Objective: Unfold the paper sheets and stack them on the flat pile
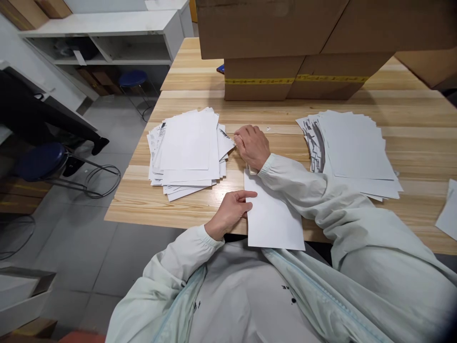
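A blank white sheet of paper (273, 216) lies in front of me, its lower end past the table's near edge. My left hand (232, 209) grips its left side, with the index finger stretched over the top face. Above the sheet's upper end, my right hand (253, 147) is closed with its fingers curled down; its fingertips are hidden. A small pale edge shows beneath that wrist, too covered to name. Just left of the right hand is an untidy paper stack (187, 143), some sheets printed. On the right sits another paper stack (357, 145), with dark-printed sheets fanned at its left side.
Cardboard boxes (264, 78) with yellow tape stand at the back of the wooden table (139, 190). A loose paper piece (449, 212) lies far right. Blue stools (41, 162), a person's leg (74, 126) and a white shelf (132, 24) are at left.
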Tool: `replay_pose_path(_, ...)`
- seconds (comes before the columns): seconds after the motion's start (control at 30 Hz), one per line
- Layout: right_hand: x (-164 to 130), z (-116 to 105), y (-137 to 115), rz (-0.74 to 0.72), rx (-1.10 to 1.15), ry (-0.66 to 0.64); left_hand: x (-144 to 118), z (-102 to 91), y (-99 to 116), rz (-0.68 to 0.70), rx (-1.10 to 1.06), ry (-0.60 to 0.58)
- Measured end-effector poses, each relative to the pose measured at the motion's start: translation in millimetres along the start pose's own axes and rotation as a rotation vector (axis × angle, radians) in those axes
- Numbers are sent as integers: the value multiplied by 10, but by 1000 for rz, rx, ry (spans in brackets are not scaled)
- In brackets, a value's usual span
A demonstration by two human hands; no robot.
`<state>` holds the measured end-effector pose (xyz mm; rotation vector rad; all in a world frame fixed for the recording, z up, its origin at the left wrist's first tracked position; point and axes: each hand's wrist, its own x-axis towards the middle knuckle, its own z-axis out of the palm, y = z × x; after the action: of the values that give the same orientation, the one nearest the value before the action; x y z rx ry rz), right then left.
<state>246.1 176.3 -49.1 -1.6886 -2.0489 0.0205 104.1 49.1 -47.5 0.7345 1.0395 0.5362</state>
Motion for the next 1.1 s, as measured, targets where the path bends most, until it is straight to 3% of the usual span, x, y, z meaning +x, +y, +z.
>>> replay_pose_path(0.33, -40, 168, -13, -13, -21, -57, 5, 33, 13, 6, 7, 5)
replay_pose_path(0.4, -4, 50, 0, -24, 26, -13, -28, 37, 11, 2, 19, 8)
replay_pose_path(0.5, -125, -362, 61, -46, 137, 102, -209, -44, -63, 27, 75, 8)
replay_pose_path(0.6, -636, -887, 157, 18, 301, 185, -554, -231, -206, 237, 234, 105)
replay_pose_path(0.67, -1142, -1113, 209, 201, 419, 135, -799, -358, -294, 488, 342, 249)
replay_pose_path(0.7, -1401, -1157, 215, 292, 485, 88, -902, -405, -320, 607, 384, 304)
replay_pose_path(0.77, -1848, -1116, 151, 400, 728, -159, -1039, -446, -321, 818, 459, 358)
replay_pose_path(0.83, -2123, -982, -26, 470, 980, -320, -1077, -409, -254, 1002, 527, 336)
replay_pose_path(0.87, -2184, -917, -140, 515, 1075, -332, -1065, -365, -204, 1079, 552, 315)
replay_pose_path(0.93, -2170, -857, -341, 613, 1137, -186, -1006, -244, -95, 1193, 573, 277)
replay_pose_path(1.0, -2033, -931, -383, 626, 1010, 121, -934, -120, 5, 1253, 557, 239)
replay_pose_path(1.1, -1750, -1255, 0, 450, 604, 691, -839, -43, 125, 1261, 511, 173)
